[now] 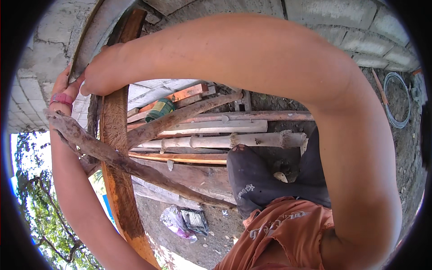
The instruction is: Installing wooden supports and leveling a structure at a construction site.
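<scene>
My left hand (65, 86), with a pink band on the wrist, grips the edge of a long grey board (90, 33) at the upper left. My right hand (95, 72) reaches across from the right and has its fingers closed on the same board, close beside my left hand. Just right of them stands a rough brown wooden post (114, 121). A crooked branch (103, 154) crosses in front of the post below my hands, and another branch (180, 117) slants behind it toward the right.
Bamboo poles (211, 140) and planks lie stacked behind, with a green container (159, 109) on them. Block walls (337, 18) surround the space. Bags (186, 220) lie on the dirt. Coiled wire (398, 99) is at the right, tree foliage (33, 202) at the lower left.
</scene>
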{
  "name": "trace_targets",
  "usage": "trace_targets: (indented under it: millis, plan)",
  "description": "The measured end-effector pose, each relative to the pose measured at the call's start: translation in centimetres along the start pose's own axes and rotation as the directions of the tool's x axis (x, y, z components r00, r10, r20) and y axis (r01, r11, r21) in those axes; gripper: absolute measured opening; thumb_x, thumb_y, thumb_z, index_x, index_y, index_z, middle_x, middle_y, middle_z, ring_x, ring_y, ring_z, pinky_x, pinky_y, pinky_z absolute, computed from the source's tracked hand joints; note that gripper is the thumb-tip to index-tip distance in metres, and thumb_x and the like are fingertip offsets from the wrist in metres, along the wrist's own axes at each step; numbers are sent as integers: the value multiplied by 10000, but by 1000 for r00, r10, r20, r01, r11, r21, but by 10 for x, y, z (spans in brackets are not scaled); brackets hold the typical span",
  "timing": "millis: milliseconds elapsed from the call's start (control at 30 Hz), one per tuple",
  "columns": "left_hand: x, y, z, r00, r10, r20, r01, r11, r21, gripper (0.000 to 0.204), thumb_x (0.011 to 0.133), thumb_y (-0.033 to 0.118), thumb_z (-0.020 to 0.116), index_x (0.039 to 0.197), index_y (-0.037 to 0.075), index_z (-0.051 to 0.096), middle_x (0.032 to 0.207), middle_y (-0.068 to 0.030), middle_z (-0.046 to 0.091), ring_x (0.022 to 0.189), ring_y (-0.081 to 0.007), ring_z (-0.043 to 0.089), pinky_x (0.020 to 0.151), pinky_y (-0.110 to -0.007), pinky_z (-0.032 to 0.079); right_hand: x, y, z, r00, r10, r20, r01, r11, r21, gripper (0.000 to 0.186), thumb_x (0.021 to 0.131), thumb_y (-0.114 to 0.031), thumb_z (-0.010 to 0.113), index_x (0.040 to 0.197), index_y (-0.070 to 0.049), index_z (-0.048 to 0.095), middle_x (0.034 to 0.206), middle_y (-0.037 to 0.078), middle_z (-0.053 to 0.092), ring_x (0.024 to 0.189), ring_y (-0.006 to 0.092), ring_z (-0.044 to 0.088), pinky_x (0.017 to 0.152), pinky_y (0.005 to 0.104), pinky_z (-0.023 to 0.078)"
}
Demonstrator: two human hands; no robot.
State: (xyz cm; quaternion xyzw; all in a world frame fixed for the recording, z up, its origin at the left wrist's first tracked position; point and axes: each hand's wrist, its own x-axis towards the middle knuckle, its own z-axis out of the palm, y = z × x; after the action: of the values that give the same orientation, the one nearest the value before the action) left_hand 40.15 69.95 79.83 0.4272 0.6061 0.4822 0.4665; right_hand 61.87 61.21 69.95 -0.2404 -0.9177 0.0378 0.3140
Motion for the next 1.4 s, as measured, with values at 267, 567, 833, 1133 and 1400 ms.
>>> trace_targets:
  millis: [267,567,833,1133,1400]
  plan:
    - [-4,-1,1,999,-42,20,41,998,39,334,842,120,510,1114,-53,424,1139,-197,479,1054,-309,462,965,-421,359,-15,-5,-3,993,76,-94,-75,997,9,265,854,-246,367,985,-140,572,965,129,584,938,344,543,806,452,419]
    - [-20,-13,25,995,-70,-72,66,997,-50,337,834,85,512,1115,-66,406,1126,-208,477,1057,-326,461,946,-483,373,-26,-10,0,995,53,-89,-75,961,-266,150,758,-195,494,818,-130,615,736,56,610,812,257,588,716,378,434]
    - [-41,-21,30,999,25,36,-25,1000,-7,519,839,153,531,1211,-84,255,1230,-275,336,1061,-383,443,911,-496,399,-60,8,28,743,-68,-666,-68,982,-177,206,733,-131,541,925,-61,568,844,74,580,790,245,574,723,356,444]
    - [-75,10,20,963,-157,-218,268,613,743,945,714,660,481,1219,-112,277,1078,-290,466,849,-344,571,705,-423,492,-118,65,-21,734,589,-338,-11,508,861,493,748,-232,641,1165,-47,453,1151,90,509,1032,248,501,827,370,436]
    - [-247,46,62,540,818,198,-40,-210,977,484,789,443,542,966,-6,581,864,-82,605,742,-155,547,711,-273,422,-109,60,-33,746,617,-251,388,-95,917,637,709,-141,699,1232,-68,341,1189,121,450,1101,261,443,930,428,359]
